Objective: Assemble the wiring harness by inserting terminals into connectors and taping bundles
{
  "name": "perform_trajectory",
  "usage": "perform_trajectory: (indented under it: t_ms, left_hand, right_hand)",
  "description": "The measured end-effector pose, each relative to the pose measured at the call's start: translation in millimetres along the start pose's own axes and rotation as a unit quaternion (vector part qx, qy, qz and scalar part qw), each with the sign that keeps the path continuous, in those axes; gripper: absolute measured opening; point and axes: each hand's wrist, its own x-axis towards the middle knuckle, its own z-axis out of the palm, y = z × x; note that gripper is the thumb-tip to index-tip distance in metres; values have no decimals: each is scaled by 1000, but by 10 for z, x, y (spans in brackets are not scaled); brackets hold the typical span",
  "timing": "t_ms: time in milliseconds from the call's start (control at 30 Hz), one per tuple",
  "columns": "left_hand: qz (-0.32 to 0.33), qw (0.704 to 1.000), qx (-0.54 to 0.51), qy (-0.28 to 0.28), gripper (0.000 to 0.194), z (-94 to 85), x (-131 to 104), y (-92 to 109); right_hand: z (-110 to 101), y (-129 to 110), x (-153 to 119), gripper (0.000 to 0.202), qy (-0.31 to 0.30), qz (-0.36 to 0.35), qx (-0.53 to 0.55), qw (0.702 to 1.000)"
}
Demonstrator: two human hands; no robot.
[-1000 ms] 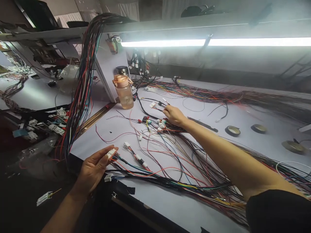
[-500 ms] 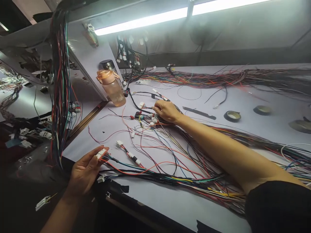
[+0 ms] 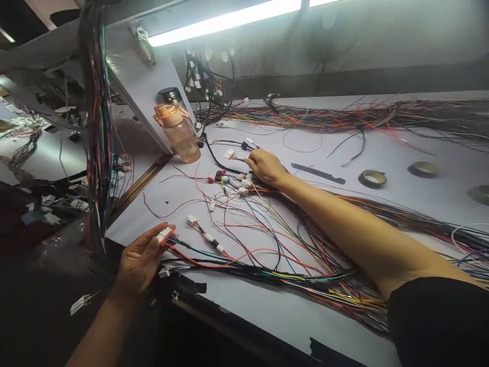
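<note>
My left hand (image 3: pixel 143 257) is at the near left edge of the table, its fingers closed around a white wire connector (image 3: pixel 164 234). Teal, orange and black wires run from that connector into a taped wire bundle (image 3: pixel 244 272). Farther back, my right hand (image 3: pixel 265 165) is closed on thin wires, and a second white connector (image 3: pixel 229 154) sticks out to the left of its fingertips. Just below this hand lies a cluster of small white, black and red connectors (image 3: pixel 244 184). A white plug (image 3: pixel 191 220) on a short taped lead rests between the two hands.
An orange-lidded bottle (image 3: pixel 178 135) stands by the left panel. Tape rolls (image 3: pixel 372 178) and a flat dark strip (image 3: pixel 318 173) lie at right. A long wire bundle (image 3: pixel 324 120) spans the back. A thick harness (image 3: pixel 97 127) hangs at left, under a bright tube lamp (image 3: pixel 229 23).
The view has shifted slightly. My right hand and the connector by its fingertips have moved a little up and away. My left hand keeps its hold on the white connector.
</note>
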Motion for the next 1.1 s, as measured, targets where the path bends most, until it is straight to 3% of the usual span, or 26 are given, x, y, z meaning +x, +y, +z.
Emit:
perform_trajectory:
  t_ms: [167,300,500,633,733,867,1100]
  left_hand:
    - [18,999,-27,-30,35,21,-18,-15]
    - [30,997,-40,-56,34,11,-23,-28]
    - [39,994,-59,-88,33,-26,-10,-56]
    - [43,992,-66,-101,32,-56,-2,-65]
    - [43,990,-72,-112,31,-66,-1,-69]
    - [44,989,-79,-113,31,-70,-2,-86]
    - [47,987,-91,-127,33,-100,-3,-133]
  right_hand:
    - [0,-16,33,28,-18,30,-26,999]
    - [-139,47,-161,33,-11,14,-31,999]
    - [-587,165,-898,27,75,-71,33,994]
    - [-732,-134,-1498,22,86,-123,71,986]
    - [-687,-461,-1773,19,21,-174,78,981]
    - [-524,-708,-1838,22,-47,-192,48,979]
    - [-326,-512,-1654,25,-37,-130,-84,987]
